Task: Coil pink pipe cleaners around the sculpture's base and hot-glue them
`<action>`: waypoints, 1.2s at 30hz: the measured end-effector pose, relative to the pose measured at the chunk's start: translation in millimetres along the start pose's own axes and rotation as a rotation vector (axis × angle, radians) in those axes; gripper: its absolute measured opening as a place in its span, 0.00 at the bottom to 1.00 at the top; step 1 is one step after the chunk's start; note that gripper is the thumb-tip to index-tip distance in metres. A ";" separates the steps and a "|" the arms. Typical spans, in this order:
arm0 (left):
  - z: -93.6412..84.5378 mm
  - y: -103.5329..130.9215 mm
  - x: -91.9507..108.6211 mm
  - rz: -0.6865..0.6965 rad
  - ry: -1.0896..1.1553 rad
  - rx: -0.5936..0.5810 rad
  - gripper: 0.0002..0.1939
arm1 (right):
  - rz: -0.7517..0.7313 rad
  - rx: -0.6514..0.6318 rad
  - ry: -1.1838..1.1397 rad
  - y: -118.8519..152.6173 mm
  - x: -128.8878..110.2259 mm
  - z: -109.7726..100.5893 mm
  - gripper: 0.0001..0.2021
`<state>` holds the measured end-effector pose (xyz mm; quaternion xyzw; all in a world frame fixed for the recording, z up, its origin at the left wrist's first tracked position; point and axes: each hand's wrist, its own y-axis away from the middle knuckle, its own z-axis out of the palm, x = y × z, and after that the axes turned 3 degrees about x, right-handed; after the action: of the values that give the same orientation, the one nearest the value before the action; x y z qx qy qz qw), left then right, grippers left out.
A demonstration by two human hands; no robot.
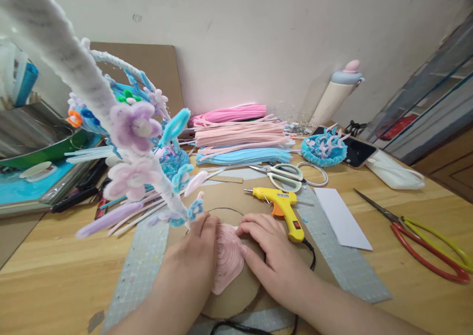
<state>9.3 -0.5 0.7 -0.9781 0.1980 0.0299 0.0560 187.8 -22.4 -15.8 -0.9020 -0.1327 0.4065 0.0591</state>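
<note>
A flat pink coil of pipe cleaner (228,258) lies on a round cardboard disc (236,299), between my two hands. My left hand (195,256) is closed along its left edge; the fingertips are hidden. My right hand (266,249) curls at the right side, with thumb and fingers pressed to the coil's edge. A thick white fuzzy stem (96,81) rises from beside my left fingers toward the upper left, bearing lilac and pink fuzzy flowers (135,126) and small blue ones. Whether my left hand grips its lower end is hidden. Close by my right hand lies a yellow glue gun (283,207).
Behind lie bundles of pink and blue pipe cleaners (244,155), scissors (284,176) and a blue fuzzy dish (323,150). At right are red-and-yellow-handled scissors (417,236) and a white card (342,219). A bottle (334,96) stands against the wall. The glue gun's black cord (312,256) runs under my right arm.
</note>
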 end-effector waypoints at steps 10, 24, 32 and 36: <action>-10.0 -3.7 2.5 -0.017 -0.047 -0.144 0.19 | -0.003 -0.001 -0.007 -1.2 1.1 -0.3 0.07; -5.7 -4.2 1.7 -0.041 -0.043 -0.135 0.21 | -0.001 -0.008 -0.017 -0.1 -0.1 0.7 0.07; -4.0 6.9 -9.7 0.045 0.145 -0.026 0.19 | -0.010 -0.065 -0.058 7.6 -1.9 -5.2 0.10; -16.2 18.0 -16.7 0.016 0.153 -0.048 0.15 | -0.033 -0.100 -0.052 11.1 -4.8 -8.5 0.12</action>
<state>-12.5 -12.5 16.4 -0.9771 0.2085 -0.0400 0.0170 193.3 -34.4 -9.2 -0.8907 -0.1694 0.4214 0.0173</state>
